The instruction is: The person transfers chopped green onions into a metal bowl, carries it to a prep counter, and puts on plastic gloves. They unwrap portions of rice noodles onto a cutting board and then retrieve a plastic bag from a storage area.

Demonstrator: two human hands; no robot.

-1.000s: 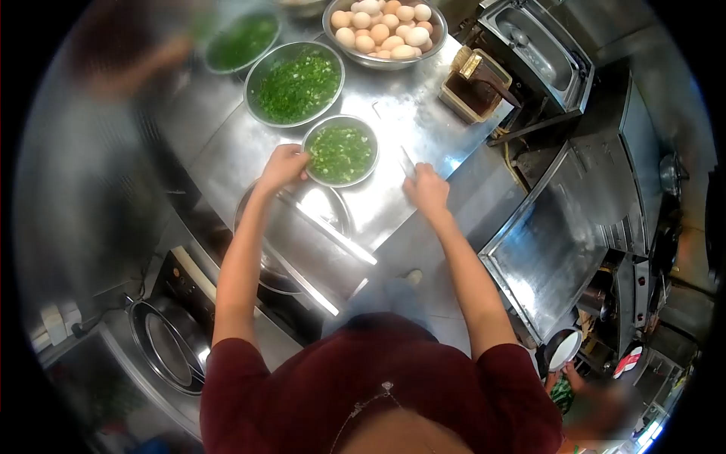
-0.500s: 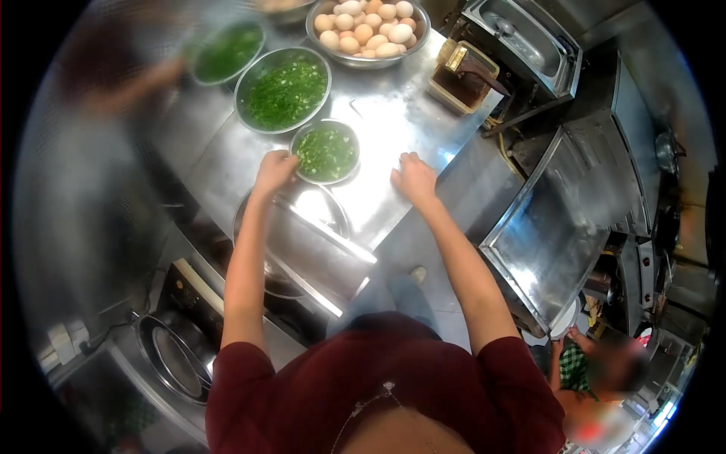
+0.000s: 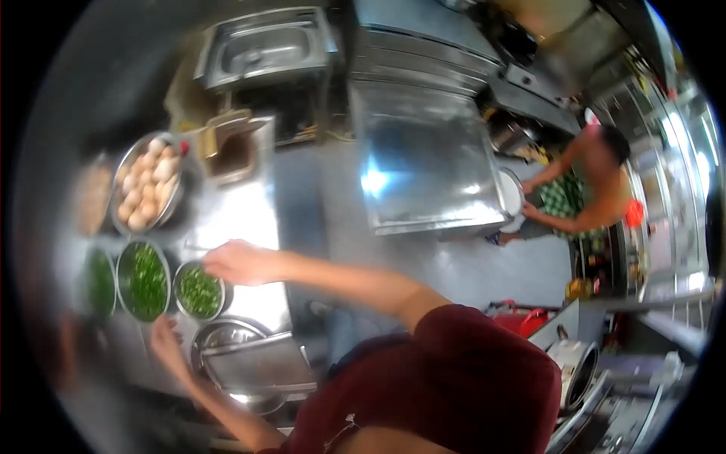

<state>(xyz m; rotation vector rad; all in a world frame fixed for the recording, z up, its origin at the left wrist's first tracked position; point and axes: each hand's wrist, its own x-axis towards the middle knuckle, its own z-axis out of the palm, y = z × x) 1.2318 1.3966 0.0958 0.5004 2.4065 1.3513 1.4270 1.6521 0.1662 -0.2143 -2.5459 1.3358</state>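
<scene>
A small metal bowl of chopped scallions (image 3: 199, 293) stands on the steel counter between my hands. My right hand (image 3: 240, 262) reaches over its rim from the far side, fingers bent down and closed at the edge. My left hand (image 3: 166, 344) is at the near side, just below a larger bowl of scallions (image 3: 145, 280). Its fingers look apart and hold nothing visible, though they are blurred. A further bowl of greens (image 3: 100, 284) is smeared at the far left. Beyond them stands a metal bowl of eggs (image 3: 149, 184).
A container of dark sauce (image 3: 232, 155) sits near the counter's edge (image 3: 265, 219). A steel pan under a rectangular lid (image 3: 257, 363) lies close to me. Past the aisle are a steel worktable (image 3: 423, 159), a sink (image 3: 265, 51) and a co-worker (image 3: 582, 181) holding a white plate (image 3: 512, 193).
My view has swung to the right. My left hand has come off the small bowl's rim, and my right hand has moved from the bare counter onto that bowl's edge.
</scene>
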